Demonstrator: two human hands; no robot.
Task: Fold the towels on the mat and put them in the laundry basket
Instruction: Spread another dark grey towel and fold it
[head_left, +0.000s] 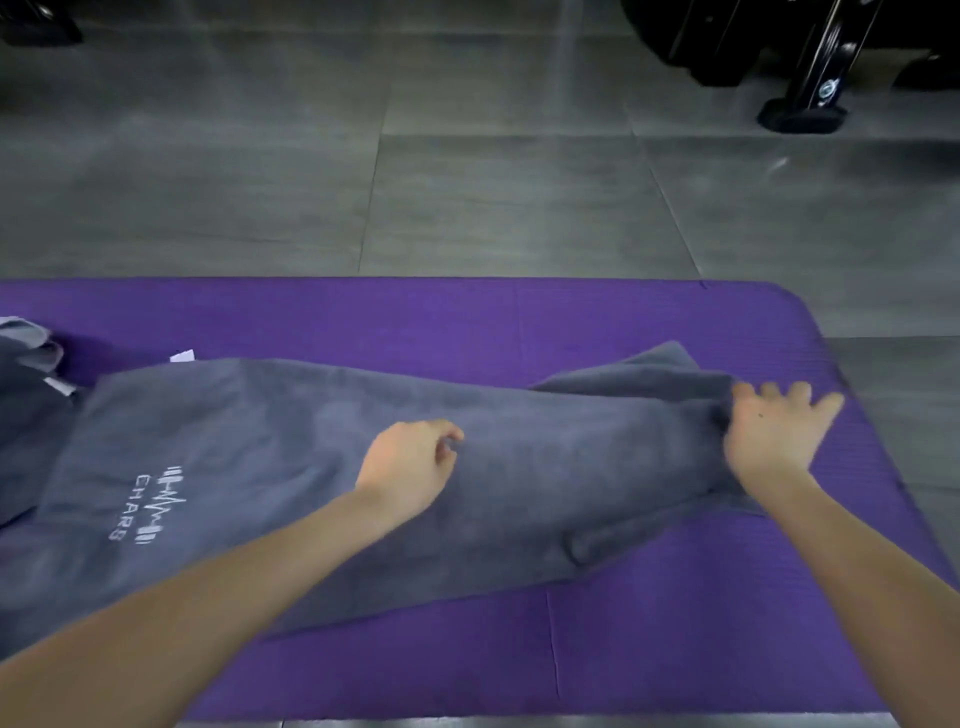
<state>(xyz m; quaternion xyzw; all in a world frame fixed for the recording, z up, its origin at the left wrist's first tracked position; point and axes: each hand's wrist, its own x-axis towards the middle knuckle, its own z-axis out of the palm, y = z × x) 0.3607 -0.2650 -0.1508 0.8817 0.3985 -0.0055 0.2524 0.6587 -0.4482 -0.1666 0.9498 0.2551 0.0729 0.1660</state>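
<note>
A purple mat (675, 649) is seen nearest, its near and left edges cut off. A grey towel (260, 441) is spread across it. The left hand (410, 467) is rested mid-towel with fingers curled; whether cloth is pinched cannot be told through blur. The right hand (774, 436) is laid flat, fingers spread, on the towel's bunched right end. More grey cloth (26, 395) is cropped at left. Beyond, on the grey floor (467, 208), black equipment (810, 62) is cut off.

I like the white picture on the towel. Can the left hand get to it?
Probably yes. The left hand lies on the grey towel, and the white logo is on the same towel to its left, in plain view, with nothing lying between them.
</note>
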